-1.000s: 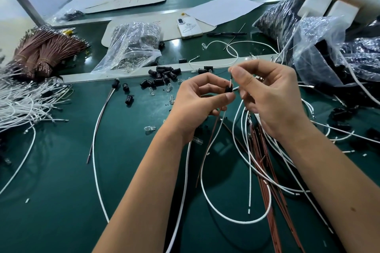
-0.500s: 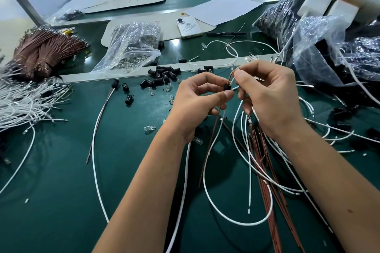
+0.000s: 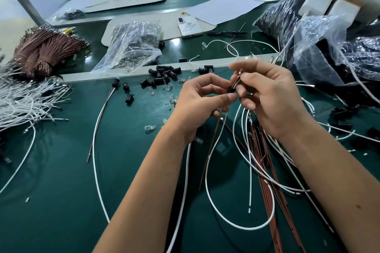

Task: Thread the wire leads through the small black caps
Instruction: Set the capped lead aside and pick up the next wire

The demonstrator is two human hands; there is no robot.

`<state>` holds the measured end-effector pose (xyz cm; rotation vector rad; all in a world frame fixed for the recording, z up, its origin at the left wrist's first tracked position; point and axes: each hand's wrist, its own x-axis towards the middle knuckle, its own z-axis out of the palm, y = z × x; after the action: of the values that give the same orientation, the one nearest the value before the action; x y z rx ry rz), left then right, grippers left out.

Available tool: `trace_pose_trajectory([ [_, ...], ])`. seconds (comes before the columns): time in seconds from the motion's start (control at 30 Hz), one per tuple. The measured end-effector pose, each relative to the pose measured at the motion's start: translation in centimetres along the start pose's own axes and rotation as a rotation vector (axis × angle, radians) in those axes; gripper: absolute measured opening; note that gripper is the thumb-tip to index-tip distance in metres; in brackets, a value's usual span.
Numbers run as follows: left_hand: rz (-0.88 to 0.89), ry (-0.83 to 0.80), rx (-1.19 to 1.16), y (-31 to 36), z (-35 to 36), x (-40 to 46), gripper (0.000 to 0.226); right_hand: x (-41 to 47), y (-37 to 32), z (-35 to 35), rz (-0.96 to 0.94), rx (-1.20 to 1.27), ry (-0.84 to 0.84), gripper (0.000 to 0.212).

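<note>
centrally, just past mid-frame: left hand (image 3: 202,100) pinching a small black cap (image 3: 232,90) between thumb and forefinger, right hand (image 3: 271,96) touching at 3 o'clock, fingertips nipping a brown wire lead (image 3: 236,80) at the cap's top. loose black caps (image 3: 164,74) heaped at 11 o'clock on green table (image 3: 61,170).

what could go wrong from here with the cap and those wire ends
The black cap is only pinched at the left hand's fingertips, so it could slip and drop among the loose caps. The brown lead held by the right hand looks thin and may bend rather than pass through.
</note>
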<state>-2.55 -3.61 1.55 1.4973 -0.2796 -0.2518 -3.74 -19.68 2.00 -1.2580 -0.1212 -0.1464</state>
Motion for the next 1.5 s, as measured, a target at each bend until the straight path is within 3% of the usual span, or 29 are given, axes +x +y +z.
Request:
trace_pose_trajectory([
  [0.17,-0.003,0.02,-0.016,0.03,-0.1,0.01,0.015,-0.13,-0.39,-0.23,0.018,0.006,-0.08,0.025],
  [0.53,0.026,0.037,0.057,-0.01,-0.05,0.05,0.016,-0.05,-0.28,-0.44,-0.031,-0.119,-0.008,0.007],
  [0.8,0.068,0.035,0.043,0.08,0.37,-0.05,0.019,0.01,-0.2,-0.42,-0.033,-0.123,0.023,0.018],
  [1.07,0.055,0.042,-0.049,-0.12,0.21,0.04,0.018,0.02,-0.06,-0.72,-0.027,-0.091,-0.025,0.017],
  [1.23,0.067,0.024,-0.073,-0.16,0.22,-0.02,0.02,0.13,0.14,-0.88,-0.034,-0.13,-0.002,0.005],
  [1.5,0.089,0.046,-0.015,-0.04,0.05,-0.06,0.019,0.03,0.07,-0.81,-0.032,-0.119,-0.008,0.012],
])
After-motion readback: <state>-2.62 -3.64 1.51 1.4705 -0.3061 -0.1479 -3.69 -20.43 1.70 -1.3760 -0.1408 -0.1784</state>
